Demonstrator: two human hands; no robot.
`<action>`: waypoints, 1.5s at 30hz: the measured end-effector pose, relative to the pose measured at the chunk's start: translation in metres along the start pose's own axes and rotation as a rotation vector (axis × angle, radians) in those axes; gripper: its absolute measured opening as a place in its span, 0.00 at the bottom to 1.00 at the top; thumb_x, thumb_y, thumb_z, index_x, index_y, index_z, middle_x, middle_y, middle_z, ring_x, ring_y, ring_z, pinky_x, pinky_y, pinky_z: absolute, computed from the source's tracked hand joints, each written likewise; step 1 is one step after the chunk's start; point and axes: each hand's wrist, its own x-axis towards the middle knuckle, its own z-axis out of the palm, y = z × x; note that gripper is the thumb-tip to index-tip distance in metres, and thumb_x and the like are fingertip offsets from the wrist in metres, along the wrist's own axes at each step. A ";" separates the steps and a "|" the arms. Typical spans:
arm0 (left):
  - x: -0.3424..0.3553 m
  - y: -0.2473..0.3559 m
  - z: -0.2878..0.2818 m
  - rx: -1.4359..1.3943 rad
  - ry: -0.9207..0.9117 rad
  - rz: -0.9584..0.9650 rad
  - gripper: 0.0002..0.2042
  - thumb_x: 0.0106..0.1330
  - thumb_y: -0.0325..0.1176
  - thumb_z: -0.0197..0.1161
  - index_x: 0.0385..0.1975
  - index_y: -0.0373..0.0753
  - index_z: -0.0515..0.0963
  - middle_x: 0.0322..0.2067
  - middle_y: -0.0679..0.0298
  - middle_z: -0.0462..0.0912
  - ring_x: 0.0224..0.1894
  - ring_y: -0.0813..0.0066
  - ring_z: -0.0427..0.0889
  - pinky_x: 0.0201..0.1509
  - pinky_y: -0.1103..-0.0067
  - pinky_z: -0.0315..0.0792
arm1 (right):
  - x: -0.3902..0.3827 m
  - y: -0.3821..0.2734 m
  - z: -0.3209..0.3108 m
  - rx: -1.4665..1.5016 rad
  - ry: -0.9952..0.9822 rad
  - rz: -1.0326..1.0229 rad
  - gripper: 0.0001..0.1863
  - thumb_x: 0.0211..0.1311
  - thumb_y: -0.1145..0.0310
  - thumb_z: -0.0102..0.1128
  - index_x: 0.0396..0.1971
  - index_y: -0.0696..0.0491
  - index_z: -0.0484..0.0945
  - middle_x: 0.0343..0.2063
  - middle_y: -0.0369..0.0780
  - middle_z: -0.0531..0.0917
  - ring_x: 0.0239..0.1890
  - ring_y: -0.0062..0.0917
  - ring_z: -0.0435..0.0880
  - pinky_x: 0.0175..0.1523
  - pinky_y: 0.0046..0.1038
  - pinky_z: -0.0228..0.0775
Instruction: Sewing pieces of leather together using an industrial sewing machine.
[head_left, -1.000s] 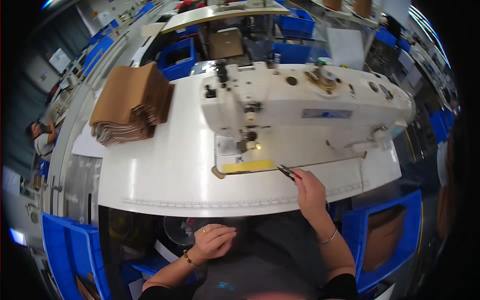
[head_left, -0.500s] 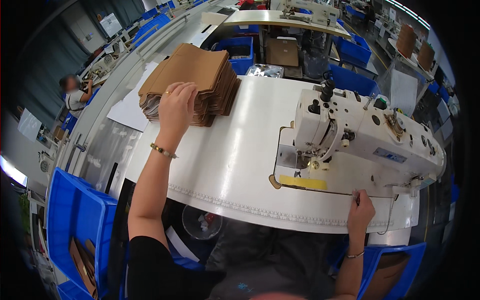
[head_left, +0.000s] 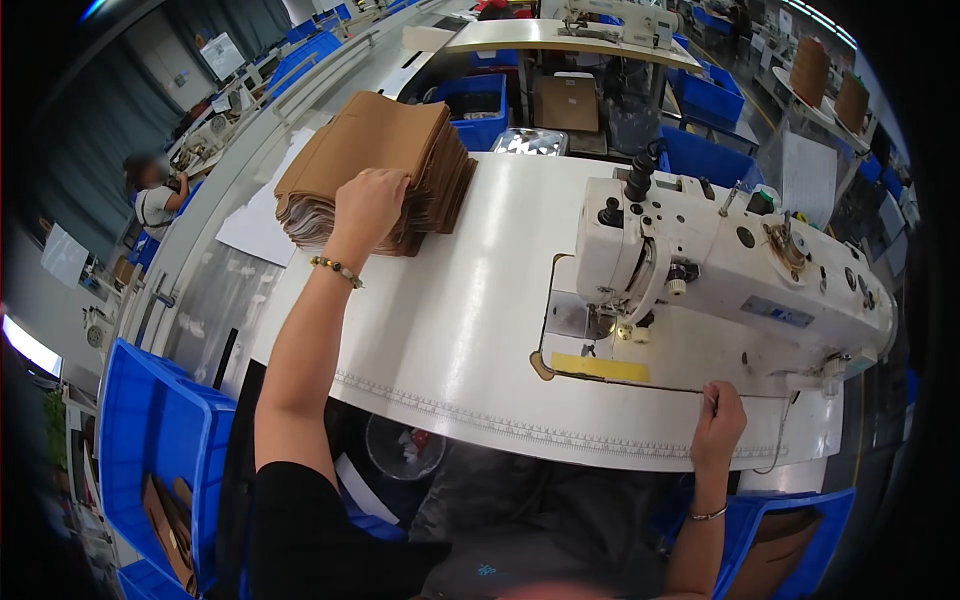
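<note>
A thick stack of brown flat panels (head_left: 365, 130) lies at the far left of the white sewing table (head_left: 450, 290). My left hand (head_left: 368, 208) is at the stack's near right edge, its fingers pressed together on the edge of a top panel. What the fingertips grip is partly hidden by the hand. My right hand (head_left: 719, 422) is closed at the table's near right, in front of the white sewing machine (head_left: 745, 265). If it holds something small, that cannot be made out. A yellow strip (head_left: 600, 367) lies in front of the machine's needle area.
Blue bins with brown pieces stand at the lower left (head_left: 165, 430) and lower right (head_left: 790, 540). Under the table edge sits a clear bucket (head_left: 405, 445) with scraps. White paper (head_left: 262, 215) lies beside the stack. Another person (head_left: 155, 195) sits far left.
My left hand has moved slightly right and down along the stack, its fingers now at the top panel's edge. My right hand has hardly moved. The view has shifted a little.
</note>
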 end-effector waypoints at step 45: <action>-0.169 0.143 -0.088 -0.323 -0.597 0.125 0.28 0.67 0.48 0.62 0.62 0.38 0.72 0.69 0.47 0.65 0.71 0.47 0.64 0.70 0.52 0.59 | 0.018 -0.100 0.078 -0.248 -0.469 -0.951 0.18 0.54 0.68 0.61 0.47 0.55 0.82 0.55 0.45 0.82 0.17 0.15 0.74 0.21 0.18 0.69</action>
